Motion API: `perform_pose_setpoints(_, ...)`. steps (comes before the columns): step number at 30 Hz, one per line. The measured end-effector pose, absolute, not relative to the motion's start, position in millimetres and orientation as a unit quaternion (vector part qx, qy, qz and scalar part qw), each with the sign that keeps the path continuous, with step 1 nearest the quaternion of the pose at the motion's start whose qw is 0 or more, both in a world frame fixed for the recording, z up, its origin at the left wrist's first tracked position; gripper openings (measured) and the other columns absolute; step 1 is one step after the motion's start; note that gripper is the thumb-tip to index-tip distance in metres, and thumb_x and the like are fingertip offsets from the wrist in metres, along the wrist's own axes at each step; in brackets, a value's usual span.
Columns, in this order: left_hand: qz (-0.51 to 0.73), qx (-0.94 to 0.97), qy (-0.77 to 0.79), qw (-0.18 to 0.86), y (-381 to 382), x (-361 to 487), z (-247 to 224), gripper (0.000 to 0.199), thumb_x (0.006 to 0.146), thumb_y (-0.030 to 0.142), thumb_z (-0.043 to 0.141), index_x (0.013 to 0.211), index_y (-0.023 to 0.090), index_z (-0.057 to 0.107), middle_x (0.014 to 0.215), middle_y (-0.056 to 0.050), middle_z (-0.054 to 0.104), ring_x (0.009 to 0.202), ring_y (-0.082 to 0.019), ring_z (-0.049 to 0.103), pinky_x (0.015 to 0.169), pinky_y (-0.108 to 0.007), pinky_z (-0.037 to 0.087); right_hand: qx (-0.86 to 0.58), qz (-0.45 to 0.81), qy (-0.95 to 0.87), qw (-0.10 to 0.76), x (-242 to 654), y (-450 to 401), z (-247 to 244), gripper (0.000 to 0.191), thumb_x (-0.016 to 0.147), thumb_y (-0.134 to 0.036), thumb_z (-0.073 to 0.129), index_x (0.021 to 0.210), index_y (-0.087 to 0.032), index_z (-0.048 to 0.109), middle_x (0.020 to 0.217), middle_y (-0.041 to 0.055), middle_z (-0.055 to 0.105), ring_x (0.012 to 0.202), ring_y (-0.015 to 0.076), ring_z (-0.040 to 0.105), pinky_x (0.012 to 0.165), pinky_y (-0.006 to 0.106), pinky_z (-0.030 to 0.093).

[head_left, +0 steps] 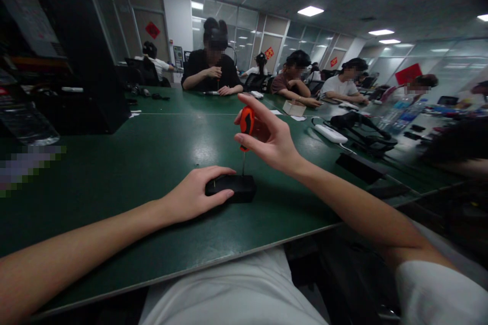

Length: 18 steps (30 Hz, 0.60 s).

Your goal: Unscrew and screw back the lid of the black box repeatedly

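Note:
A small black box-shaped object (244,189) lies on the green table (152,157) near its front edge. Around its left end my left hand (196,190) is wrapped, thumb on the near side and fingers on the far side. An orange and black screwdriver (247,124) stands upright above it, its thin shaft reaching down to the top of the black object near the right end. My right hand (272,139) holds the screwdriver's handle between thumb and fingers, with the index finger raised beside its top. The exact contact of the tip is too small to tell.
A dark cabinet (76,45) and a plastic bottle (26,117) stand at the left. A white power strip (331,133), black straps (362,132) and bottles (409,111) are at the right. Several people sit beyond, and a small box (294,108) lies on the far side.

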<state>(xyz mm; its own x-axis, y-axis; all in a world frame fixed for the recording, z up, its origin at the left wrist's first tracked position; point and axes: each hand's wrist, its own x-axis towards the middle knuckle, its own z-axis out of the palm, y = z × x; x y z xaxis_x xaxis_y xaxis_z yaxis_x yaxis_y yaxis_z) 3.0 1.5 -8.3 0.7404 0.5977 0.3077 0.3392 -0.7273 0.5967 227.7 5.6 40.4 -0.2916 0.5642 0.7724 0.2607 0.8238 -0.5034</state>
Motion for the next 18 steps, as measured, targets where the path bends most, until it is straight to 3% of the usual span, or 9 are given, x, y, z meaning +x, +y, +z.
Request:
perform_pose_setpoints(5, 0.237, 0.882, 0.29, 0.286, 4.3, 0.5, -8.8, 0.056, 0.086, 0.042, 0.072, 0.135, 0.018, 0.061, 0.13, -0.01, 0.07, 0.113, -0.028, 0.068, 0.099, -0.038, 0.053, -0.261, 0.169, -0.766, 0.563, 228.8, -2.3, 31.5, 0.063, 0.091, -0.05, 0.067, 0.146, -0.035, 0.04, 0.129, 0.0065, 0.058, 0.096, 0.0184, 0.068, 0.083, 0.037, 0.064)
perform_pose_setpoints(8, 0.228, 0.884, 0.292, 0.286, 5.1, 1.0, -8.3, 0.053, 0.084, 0.04, 0.075, 0.131, 0.019, 0.063, 0.123, -0.008, 0.073, 0.106, -0.027, 0.07, 0.094, -0.036, 0.054, -0.252, 0.179, -0.77, 0.558, 227.8, -4.9, 27.8, 0.059, 0.095, -0.048, 0.062, 0.146, -0.035, 0.036, 0.126, 0.0069, 0.059, 0.095, 0.0176, 0.068, 0.086, 0.038, 0.063)
perform_pose_setpoints(13, 0.219, 0.881, 0.297, 0.295, 3.8, 2.5, -6.8, 0.049, 0.084, 0.04, 0.074, 0.128, 0.02, 0.065, 0.114, -0.006, 0.075, 0.098, -0.026, 0.071, 0.088, -0.034, 0.054, -0.261, 0.12, -0.772, 0.568, 230.3, 0.9, 24.5, 0.071, 0.085, -0.049, 0.074, 0.144, -0.033, 0.038, 0.119, 0.0064, 0.06, 0.108, 0.0222, 0.063, 0.092, 0.04, 0.059)
perform_pose_setpoints(18, 0.219, 0.883, 0.298, 0.29, 3.1, 2.0, -6.4, 0.044, 0.084, 0.04, 0.074, 0.122, 0.02, 0.068, 0.108, -0.005, 0.076, 0.092, -0.025, 0.071, 0.084, -0.033, 0.054, -0.277, 0.142, -0.772, 0.554, 231.8, 0.0, 26.3, 0.066, 0.089, -0.049, 0.07, 0.145, -0.034, 0.038, 0.125, 0.0071, 0.058, 0.105, 0.0206, 0.064, 0.09, 0.038, 0.059)
